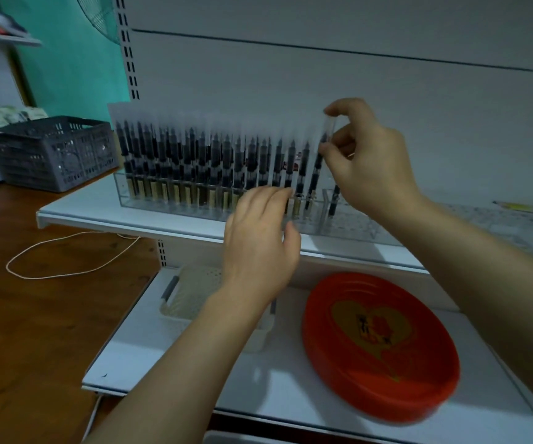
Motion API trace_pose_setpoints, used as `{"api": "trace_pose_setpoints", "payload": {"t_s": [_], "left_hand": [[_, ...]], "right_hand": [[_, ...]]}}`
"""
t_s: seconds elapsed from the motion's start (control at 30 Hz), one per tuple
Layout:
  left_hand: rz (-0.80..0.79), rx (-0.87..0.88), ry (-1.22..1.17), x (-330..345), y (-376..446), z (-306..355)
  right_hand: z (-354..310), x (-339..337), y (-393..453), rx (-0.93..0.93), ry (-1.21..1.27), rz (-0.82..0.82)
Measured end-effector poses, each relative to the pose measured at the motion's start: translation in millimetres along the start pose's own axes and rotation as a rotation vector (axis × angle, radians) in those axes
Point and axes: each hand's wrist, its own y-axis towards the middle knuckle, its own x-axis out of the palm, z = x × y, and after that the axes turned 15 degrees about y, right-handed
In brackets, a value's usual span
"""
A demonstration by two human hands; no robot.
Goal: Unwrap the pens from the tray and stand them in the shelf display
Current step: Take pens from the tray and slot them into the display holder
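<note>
My right hand [364, 152] pinches a pen [319, 161] by its clear cap, right of centre, over the shelf display [150, 200]. My left hand [258, 238], fingers relaxed, holds nothing. The pen looks light, stiff, slippery; I'd take hold lower, on the barrel.

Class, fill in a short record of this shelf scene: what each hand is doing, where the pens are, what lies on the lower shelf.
Right hand: pinches a pen upright at the row's right end
Left hand: open, fingers at the clear display
Pens in display: long row standing upright
Lower shelf: red tray, no pens visible in it; white basket
Left background: grey crate
</note>
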Motion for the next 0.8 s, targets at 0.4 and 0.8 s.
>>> {"api": "trace_pose_setpoints", "payload": {"t_s": [0.4,0.8], "left_hand": [[-0.008,0.042,0.022,0.3,-3.1,-3.1],[0.034,0.037,-0.066,-8.3,-5.9,-9.5]], "right_hand": [[-9.7,2.7,-0.1,0.017,-0.104,-0.016],[1.4,1.0,-30.4,-0.003,-0.081,0.022]]}}
